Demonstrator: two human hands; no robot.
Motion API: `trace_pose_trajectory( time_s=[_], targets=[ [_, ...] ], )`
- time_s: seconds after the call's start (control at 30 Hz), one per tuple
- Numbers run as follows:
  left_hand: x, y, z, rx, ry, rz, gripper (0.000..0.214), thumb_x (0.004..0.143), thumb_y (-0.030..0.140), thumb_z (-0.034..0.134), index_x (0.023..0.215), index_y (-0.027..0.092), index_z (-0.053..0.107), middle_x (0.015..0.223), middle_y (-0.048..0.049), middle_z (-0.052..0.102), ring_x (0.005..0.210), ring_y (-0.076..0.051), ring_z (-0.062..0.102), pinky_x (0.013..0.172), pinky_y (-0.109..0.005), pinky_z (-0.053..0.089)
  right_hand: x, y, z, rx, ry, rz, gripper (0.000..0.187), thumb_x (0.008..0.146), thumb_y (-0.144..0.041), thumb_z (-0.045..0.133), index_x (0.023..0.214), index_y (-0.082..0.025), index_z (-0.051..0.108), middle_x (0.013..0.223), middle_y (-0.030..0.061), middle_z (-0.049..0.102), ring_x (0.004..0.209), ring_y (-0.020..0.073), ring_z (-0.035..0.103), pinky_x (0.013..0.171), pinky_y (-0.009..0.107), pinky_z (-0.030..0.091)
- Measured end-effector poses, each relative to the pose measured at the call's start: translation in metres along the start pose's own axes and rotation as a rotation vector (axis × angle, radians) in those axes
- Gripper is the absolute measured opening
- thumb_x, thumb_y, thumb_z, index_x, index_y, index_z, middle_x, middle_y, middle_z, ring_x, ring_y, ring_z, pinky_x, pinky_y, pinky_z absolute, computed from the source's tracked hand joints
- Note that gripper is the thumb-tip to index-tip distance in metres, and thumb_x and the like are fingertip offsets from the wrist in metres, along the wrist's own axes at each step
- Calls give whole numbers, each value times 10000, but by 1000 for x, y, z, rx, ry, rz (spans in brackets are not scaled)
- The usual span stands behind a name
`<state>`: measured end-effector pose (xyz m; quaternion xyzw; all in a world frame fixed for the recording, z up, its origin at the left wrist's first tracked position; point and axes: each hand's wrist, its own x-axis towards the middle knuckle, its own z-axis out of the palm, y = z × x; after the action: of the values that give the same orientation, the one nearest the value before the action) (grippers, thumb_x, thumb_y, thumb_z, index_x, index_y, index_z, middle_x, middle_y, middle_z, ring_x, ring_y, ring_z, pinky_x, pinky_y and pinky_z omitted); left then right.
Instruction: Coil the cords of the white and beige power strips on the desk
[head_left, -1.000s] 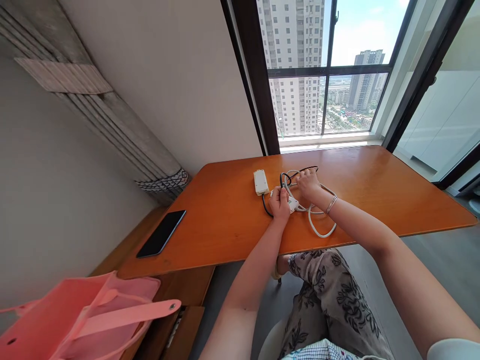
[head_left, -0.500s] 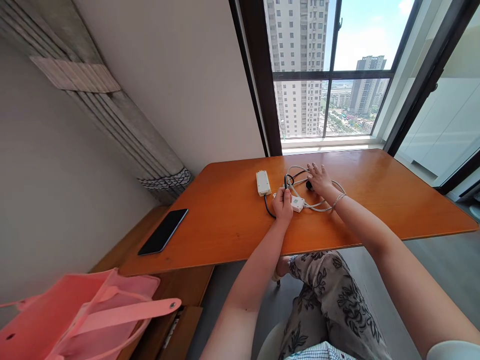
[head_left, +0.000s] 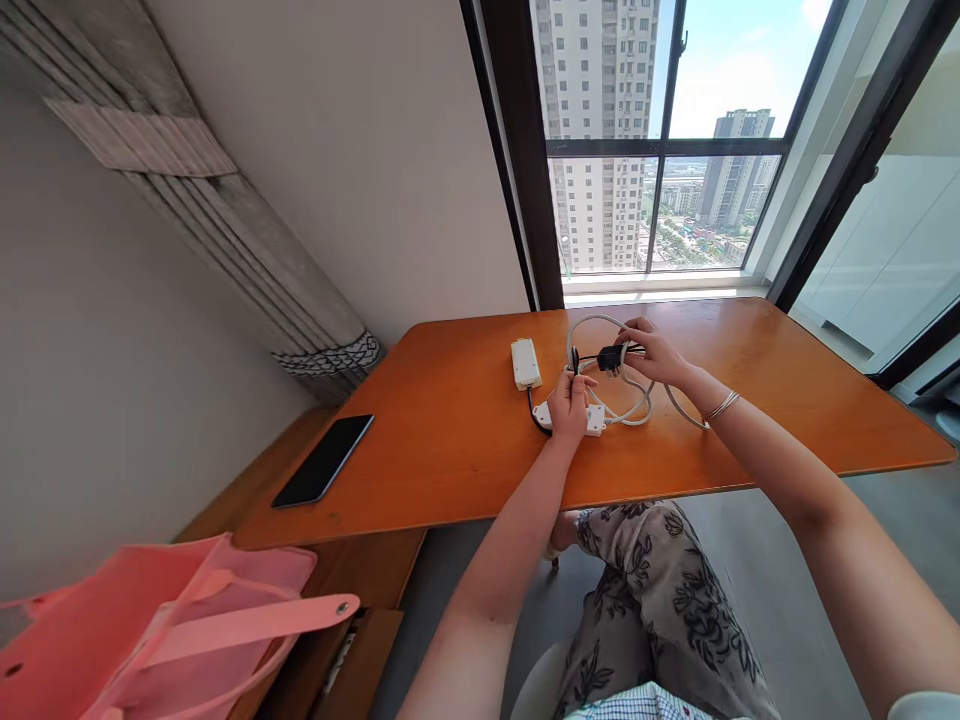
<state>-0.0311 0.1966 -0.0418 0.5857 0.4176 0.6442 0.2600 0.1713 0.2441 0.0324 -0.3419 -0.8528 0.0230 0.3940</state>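
My left hand is closed on a black cable, holding it upright over the table. Under that hand lies a white power strip, partly covered by my fingers. Beyond it, my right hand pinches cords beside a black plug whose prongs point down; the fingers hide exactly where they grip. A white cable runs in loops around and below the plug. To the left, a white power adapter lies on the table, with a black cord leading toward my left hand.
The orange-brown wooden table stands against the window. A dark-screened tablet or phone lies near its left edge. At lower left is a pink bag with its strap out. A gathered curtain hangs at the left.
My right hand has closed its fingers on the cords and moved slightly right. The black plug has come up into view between my hands, and the white loops have shifted.
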Motion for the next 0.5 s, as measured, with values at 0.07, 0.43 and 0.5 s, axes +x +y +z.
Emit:
trace_pose_trajectory(
  time_s=[0.07,0.43,0.5],
  targets=[
    [1,0,0,9,-56,22,439,957,601,418,844,220,603,697,-31,666,603,-156,608,592,-283,467,-2,-2,-3,62,-60,8,180,800,-211,604,963,-187,676,1099,101,602,1043,237,588,951,395,474],
    [5,-11,0,86,-223,132,314,727,370,775,803,226,506,1016,-70,679,940,-222,679,825,-353,530,-8,-38,-3,-189,-424,149,219,890,-197,566,1088,-162,653,1054,89,690,947,208,651,831,289,460],
    [4,-11,1,101,-271,114,279,746,327,748,827,228,500,932,-38,683,822,-187,662,762,-324,528,-10,-42,-1,-249,-415,130,243,915,-215,550,1128,-169,658,1098,97,684,1013,218,645,887,305,446]
  ],
)
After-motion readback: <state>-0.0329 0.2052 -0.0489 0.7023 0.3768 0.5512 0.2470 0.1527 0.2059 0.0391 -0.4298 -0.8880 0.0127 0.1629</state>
